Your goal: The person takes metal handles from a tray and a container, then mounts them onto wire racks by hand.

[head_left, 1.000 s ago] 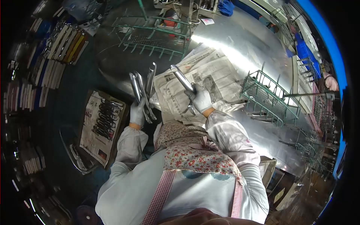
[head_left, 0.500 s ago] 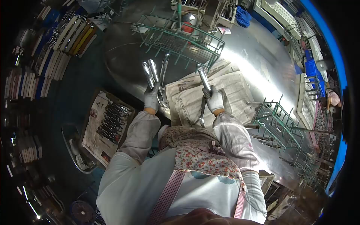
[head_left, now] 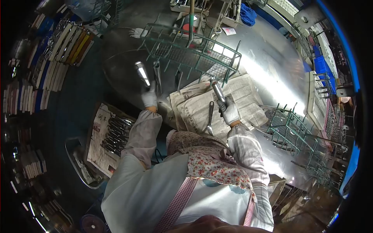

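In the head view, my left hand [head_left: 149, 98], in a white glove with dark fingertips, is closed around a shiny metal bar-shaped tool [head_left: 143, 73] that looks like a wrench. A second, darker tool [head_left: 157, 76] stands close beside it; whether I grip that one too I cannot tell. My right hand [head_left: 230, 111], gloved alike, is wrapped round a bright metal wrench [head_left: 218, 91] over the newspaper [head_left: 194, 110]. Between my hands, a loose wrench [head_left: 210, 117] lies on the paper. Another metal tool [head_left: 178, 80] is near the green wire rack [head_left: 182, 52].
A newspaper-lined tray [head_left: 95, 149] of several dark metal tools is at my left. A smaller green wire rack [head_left: 285, 124] stands at the right on the metal table [head_left: 268, 58]. A white glove [head_left: 136, 33] lies beyond, near a blue cloth [head_left: 248, 14].
My left hand has shifted left, and fewer tools show in it. My right hand has moved slightly right and nearer me; the loose wrench beside it now lies apart from it.
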The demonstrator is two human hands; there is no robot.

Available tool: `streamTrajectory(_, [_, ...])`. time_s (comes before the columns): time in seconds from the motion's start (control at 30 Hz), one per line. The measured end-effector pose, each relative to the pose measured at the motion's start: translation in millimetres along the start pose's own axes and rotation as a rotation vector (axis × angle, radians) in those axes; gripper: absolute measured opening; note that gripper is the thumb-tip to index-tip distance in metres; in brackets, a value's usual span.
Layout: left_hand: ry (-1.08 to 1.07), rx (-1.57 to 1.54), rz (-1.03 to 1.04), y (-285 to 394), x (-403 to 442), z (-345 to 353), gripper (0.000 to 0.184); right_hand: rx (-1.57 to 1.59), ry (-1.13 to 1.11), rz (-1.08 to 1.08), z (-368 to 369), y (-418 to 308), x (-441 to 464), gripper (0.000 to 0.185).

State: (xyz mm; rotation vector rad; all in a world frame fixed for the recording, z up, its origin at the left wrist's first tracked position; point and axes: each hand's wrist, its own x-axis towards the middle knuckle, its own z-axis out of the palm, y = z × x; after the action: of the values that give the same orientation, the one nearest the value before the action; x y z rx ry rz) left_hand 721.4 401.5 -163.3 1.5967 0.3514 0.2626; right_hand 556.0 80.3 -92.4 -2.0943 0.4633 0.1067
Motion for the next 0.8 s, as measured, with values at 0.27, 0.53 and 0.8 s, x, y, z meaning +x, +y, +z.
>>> streamTrajectory(0.27, [-0.116, 0.653, 0.613, 34.7, 171.7, 41.0, 0.054, 0.074, -0.096, -0.034, -27.7, 27.6, -13.5, 0.047])
streamTrajectory(0.53, [-0.939, 0.733, 0.323, 70.4, 210.3, 128.8, 0.026, 0.103, -0.133, 0.069, -47.1, 31.2, -26.3, 0.045])
streamTrajectory(0.8, [-0.968, 0.258, -0.31, 40.6, 154.7, 123.1, 0.021, -0.123, -0.014, -0.002, -47.9, 40.5, -34.0, 0.047])
